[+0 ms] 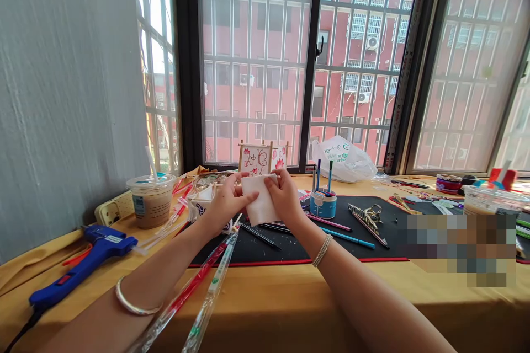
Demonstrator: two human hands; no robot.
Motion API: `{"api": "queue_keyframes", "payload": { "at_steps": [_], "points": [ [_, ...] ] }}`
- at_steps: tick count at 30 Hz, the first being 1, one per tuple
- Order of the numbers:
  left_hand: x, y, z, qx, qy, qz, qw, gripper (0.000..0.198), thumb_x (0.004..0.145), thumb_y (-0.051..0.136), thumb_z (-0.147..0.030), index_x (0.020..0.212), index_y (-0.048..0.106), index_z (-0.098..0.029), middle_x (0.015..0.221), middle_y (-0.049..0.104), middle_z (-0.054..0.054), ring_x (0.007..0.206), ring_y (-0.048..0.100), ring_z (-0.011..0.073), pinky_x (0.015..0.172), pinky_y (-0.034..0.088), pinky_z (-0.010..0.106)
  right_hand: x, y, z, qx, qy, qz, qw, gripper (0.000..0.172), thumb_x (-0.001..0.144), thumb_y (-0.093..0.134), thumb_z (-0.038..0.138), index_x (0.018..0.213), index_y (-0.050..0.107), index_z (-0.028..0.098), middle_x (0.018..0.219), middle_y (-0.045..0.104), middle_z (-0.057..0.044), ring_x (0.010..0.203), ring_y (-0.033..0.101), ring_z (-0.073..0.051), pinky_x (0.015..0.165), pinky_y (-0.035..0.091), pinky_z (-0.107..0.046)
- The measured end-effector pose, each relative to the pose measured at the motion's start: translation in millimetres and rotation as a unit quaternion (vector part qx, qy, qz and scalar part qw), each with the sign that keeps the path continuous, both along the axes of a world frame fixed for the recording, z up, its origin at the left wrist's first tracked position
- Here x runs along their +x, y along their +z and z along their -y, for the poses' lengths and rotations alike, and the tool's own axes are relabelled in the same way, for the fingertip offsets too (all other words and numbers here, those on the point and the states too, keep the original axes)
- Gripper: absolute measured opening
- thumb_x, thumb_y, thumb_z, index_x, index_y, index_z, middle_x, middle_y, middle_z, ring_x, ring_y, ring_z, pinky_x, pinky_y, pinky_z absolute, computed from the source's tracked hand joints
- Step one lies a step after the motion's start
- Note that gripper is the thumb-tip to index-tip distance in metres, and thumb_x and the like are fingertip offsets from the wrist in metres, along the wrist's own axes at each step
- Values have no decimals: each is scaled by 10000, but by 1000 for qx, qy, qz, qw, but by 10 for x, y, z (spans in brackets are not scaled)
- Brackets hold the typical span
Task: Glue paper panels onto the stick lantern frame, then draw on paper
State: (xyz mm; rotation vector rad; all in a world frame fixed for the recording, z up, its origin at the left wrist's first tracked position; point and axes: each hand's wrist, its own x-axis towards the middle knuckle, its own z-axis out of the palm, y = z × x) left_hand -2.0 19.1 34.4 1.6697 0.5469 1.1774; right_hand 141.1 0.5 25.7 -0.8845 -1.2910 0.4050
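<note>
Both my hands hold up a small white square of paper (260, 204) above the black mat (290, 242). My left hand (226, 204) pinches its left edge, thumb laid across the front. My right hand (285, 198) grips its right edge with closed fingers. Behind the paper stands a small wooden-framed lantern (260, 159) with red flower drawings. Long plastic-wrapped sticks (199, 292) lie under my left forearm. Coloured pens (339, 231) lie on the mat to the right of my right wrist.
A blue glue gun (83, 265) lies at the left on the yellow tablecloth (290, 298). An iced drink cup (151, 198) stands beside a power strip (114, 207). A blue pen pot (323, 201), metal clips (368, 218), a plastic bag (343, 160) and another cup (488, 198) sit to the right.
</note>
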Motion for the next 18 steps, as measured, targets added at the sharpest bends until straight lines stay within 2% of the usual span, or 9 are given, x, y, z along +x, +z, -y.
{"api": "queue_keyframes", "payload": {
  "at_steps": [5, 9, 13, 18],
  "points": [
    [34, -41, 16, -25, -47, -17, 998, 752, 621, 774, -356, 1216, 343, -195, 882, 700, 71, 682, 679, 223, 539, 557, 331, 44, 17, 0, 35, -53, -26, 998, 227, 774, 513, 379, 896, 435, 204, 699, 512, 14, 612, 493, -137, 538, 392, -247],
    [20, -40, 7, -17, -43, -18, 999, 667, 652, 745, -360, 1181, 380, -181, 835, 697, 56, 659, 678, 209, 561, 565, 335, 75, 15, -31, 29, -71, -20, 997, 221, 781, 508, 369, 912, 443, 203, 703, 520, 10, 622, 500, -145, 546, 396, -252],
    [1, -3, 32, 1, -29, 15, 999, 589, 680, 714, -360, 1146, 399, -185, 789, 685, 25, 654, 675, 189, 579, 572, 318, 99, 21, -66, -31, -56, -32, 997, 193, 763, 528, 321, 898, 464, 199, 700, 554, 2, 609, 508, -150, 527, 389, -250],
    [-1, 10, 92, -20, -69, -39, 997, 758, 702, 696, -443, 1284, 264, -222, 866, 673, 63, 586, 660, 192, 471, 549, 300, 104, 1, -103, -99, -48, -99, 989, 190, 722, 558, 253, 892, 503, 187, 689, 576, 1, 610, 541, -155, 511, 403, -246]
  ]
}}
